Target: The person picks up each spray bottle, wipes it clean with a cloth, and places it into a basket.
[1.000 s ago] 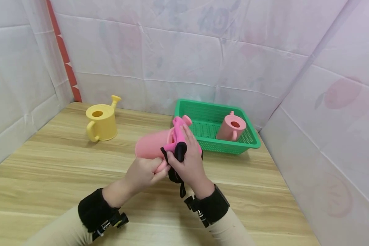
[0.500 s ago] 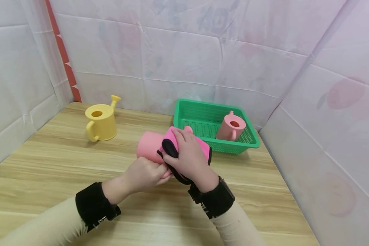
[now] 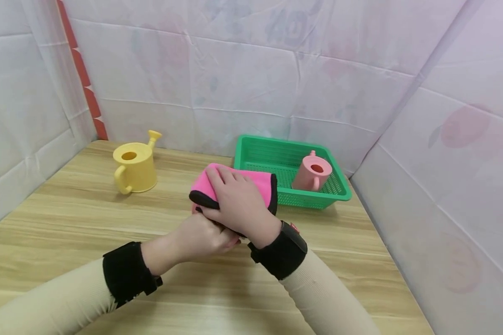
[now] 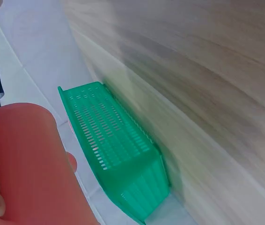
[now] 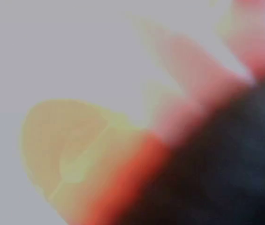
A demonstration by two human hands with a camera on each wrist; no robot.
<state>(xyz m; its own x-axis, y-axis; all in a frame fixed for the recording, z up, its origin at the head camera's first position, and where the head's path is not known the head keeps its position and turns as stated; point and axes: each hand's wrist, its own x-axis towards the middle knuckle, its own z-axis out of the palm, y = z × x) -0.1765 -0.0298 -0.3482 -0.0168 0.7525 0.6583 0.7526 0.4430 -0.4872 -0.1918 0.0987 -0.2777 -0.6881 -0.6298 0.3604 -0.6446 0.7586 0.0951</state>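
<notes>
- Wood-grain tabletop, light with tan streaks, fills most of my head view; soft shadows and a pale shine lie under the arms.
- Pale sheets wall it in on the back and both sides. I can make out fold creases and faded prints, including a pinkish fruit on the right. Red scalloped strip runs down near the back left corner.
- As for the grip: left hand has its fingers curled on a pink watering can, held sideways above the table, front and centre. Most of it is covered from the head cam.
- Right hand holds a pink cloth with black edging over that can, fingers across the top.
- Yellow watering can stands upright at back left, well apart from the hands.
- Green basket sits near the back sheet, a second pink can in its right end.
- My right wrist cam is just washed-out blur, honestly.
</notes>
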